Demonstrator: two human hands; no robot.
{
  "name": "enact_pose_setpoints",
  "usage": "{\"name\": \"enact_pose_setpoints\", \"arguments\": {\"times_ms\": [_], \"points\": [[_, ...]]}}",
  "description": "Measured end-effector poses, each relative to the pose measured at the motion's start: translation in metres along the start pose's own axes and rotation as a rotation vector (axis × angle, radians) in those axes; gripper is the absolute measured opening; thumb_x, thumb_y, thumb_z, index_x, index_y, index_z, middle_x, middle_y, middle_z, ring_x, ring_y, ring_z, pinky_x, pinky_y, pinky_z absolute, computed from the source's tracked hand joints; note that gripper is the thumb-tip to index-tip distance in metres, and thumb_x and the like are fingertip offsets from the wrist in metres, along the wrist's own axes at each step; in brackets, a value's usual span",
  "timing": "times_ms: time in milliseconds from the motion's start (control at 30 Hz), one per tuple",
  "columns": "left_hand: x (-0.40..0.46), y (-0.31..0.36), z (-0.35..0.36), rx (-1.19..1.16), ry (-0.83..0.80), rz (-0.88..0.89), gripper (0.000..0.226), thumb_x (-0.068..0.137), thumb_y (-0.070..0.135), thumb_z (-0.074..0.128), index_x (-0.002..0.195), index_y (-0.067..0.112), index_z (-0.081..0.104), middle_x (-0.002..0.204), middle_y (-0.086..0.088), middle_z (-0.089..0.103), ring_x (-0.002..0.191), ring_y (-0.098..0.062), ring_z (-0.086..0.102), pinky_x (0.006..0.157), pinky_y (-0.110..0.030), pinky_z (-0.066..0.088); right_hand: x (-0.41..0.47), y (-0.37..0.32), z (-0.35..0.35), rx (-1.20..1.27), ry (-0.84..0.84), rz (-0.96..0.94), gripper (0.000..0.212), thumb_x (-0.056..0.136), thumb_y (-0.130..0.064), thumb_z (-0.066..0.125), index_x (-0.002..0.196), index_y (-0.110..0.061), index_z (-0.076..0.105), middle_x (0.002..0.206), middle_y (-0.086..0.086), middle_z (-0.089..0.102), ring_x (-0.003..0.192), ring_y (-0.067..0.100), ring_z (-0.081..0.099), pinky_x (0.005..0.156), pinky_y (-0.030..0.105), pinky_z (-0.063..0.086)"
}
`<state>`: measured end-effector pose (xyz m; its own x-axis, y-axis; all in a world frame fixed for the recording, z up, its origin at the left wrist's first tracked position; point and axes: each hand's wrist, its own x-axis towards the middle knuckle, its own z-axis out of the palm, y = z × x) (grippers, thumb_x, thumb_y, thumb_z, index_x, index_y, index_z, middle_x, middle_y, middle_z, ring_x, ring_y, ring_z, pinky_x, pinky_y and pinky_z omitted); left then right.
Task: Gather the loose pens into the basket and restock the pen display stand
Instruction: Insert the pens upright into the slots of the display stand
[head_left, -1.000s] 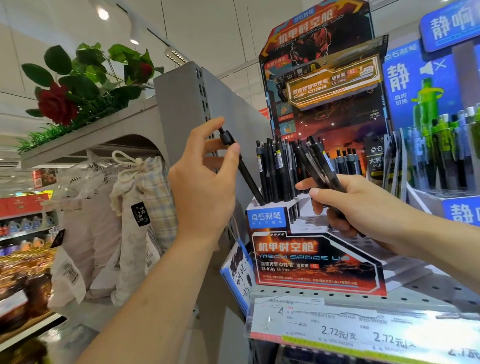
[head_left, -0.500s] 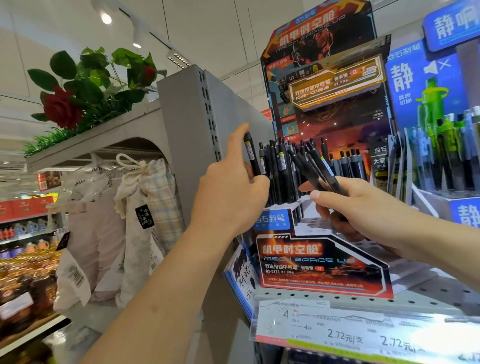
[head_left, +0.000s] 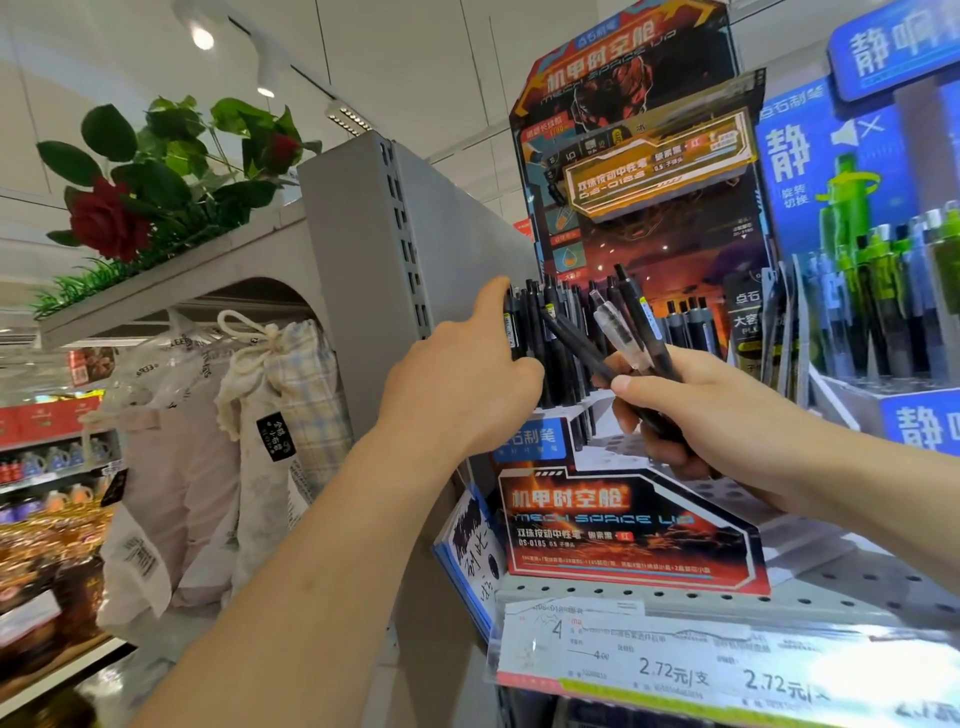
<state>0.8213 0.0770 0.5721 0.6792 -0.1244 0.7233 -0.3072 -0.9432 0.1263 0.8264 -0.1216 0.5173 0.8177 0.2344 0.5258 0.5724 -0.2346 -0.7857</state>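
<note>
Price strip (head_left: 727, 670): mounted along the front edge of the perforated shelf (head_left: 857, 587), nearest the camera; "2.72" is printed on it twice.

Pen display stand (head_left: 628, 525): set on the shelf just behind the strip; a red and black printed front is carried, with a stepped white tray of holes behind it.

Stand contents: a row of black pens (head_left: 550, 338) is held upright in the left rear holes; a few more dark pens (head_left: 685, 322) are seated upright at the back right; the nearer holes around the right hand are seen bare.

Right hand (head_left: 711, 415): a bundle of loose pens (head_left: 628, 332) is gripped over the tray, fingers curled round it; the pens are fanned up and to the left; most are black, one is clear-bodied.

Left hand (head_left: 467, 384): placed against the left end of the upright row; the thumb is raised and touches the outermost pen; whether that pen is pinched cannot be told, the fingers being hidden behind the hand.

Blue display (head_left: 841, 171): placed to the right of the stand; green and grey pens (head_left: 883, 291) are held upright in it.

Cloth bags (head_left: 270, 415): hung at the left, under an arched ledge on which red roses (head_left: 106, 221) are set.
</note>
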Motion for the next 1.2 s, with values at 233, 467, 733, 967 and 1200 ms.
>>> {"name": "enact_pose_setpoints", "arguments": {"times_ms": [233,467,733,967,1200], "points": [[-0.016,-0.004,0.016,-0.430,0.263,0.022,0.061,0.093,0.042,0.050,0.151,0.039,0.033,0.073,0.012,0.068,0.068,-0.005,0.065,0.065,-0.034,0.056,-0.001,-0.005,0.001,0.042,0.016,-0.047,0.017,0.104,-0.024,0.052,0.096,-0.018,0.067,0.067,0.001,0.060,0.049,0.011,0.050,0.042,0.020,0.038],[-0.031,0.005,0.031,-0.651,0.358,0.046,0.019,0.093,0.041,0.065,0.111,0.038,0.064,0.079,0.017,0.071,0.075,0.000,0.069,0.071,-0.026,0.059,-0.002,-0.005,0.002,-0.013,-0.039,-0.113,0.029,0.100,-0.031,0.059,0.082,-0.049,0.073,0.052,-0.003,0.057,0.044,0.007,0.049,0.045,0.019,0.038],[-0.029,0.005,0.014,-1.101,0.546,-0.001,0.041,0.099,0.016,0.059,0.121,0.050,0.048,0.104,-0.001,0.072,0.083,-0.013,0.076,0.057,-0.021,0.057,0.000,-0.005,-0.002,0.054,0.035,-0.069,0.019,0.105,-0.026,0.052,0.108,-0.033,0.070,0.077,-0.007,0.070,0.051,0.011,0.054,0.040,0.020,0.038],[-0.028,-0.010,0.010,-0.836,0.662,0.103,0.044,0.101,0.012,0.052,0.130,0.043,0.042,0.102,0.018,0.071,0.090,-0.009,0.072,0.059,-0.029,0.058,0.004,-0.001,-0.006,0.060,0.024,-0.067,0.023,0.104,-0.034,0.052,0.100,-0.047,0.072,0.067,-0.006,0.055,0.046,0.007,0.042,0.048,0.023,0.035],[-0.028,-0.008,0.012,-0.734,0.689,0.157,0.031,0.100,0.016,0.055,0.115,0.041,0.045,0.103,0.011,0.074,0.095,-0.011,0.071,0.076,-0.029,0.059,0.005,0.001,-0.008,0.021,0.029,-0.064,0.018,0.104,-0.036,0.052,0.108,-0.042,0.069,0.060,-0.012,0.051,0.046,0.002,0.043,0.052,0.023,0.034]]}}
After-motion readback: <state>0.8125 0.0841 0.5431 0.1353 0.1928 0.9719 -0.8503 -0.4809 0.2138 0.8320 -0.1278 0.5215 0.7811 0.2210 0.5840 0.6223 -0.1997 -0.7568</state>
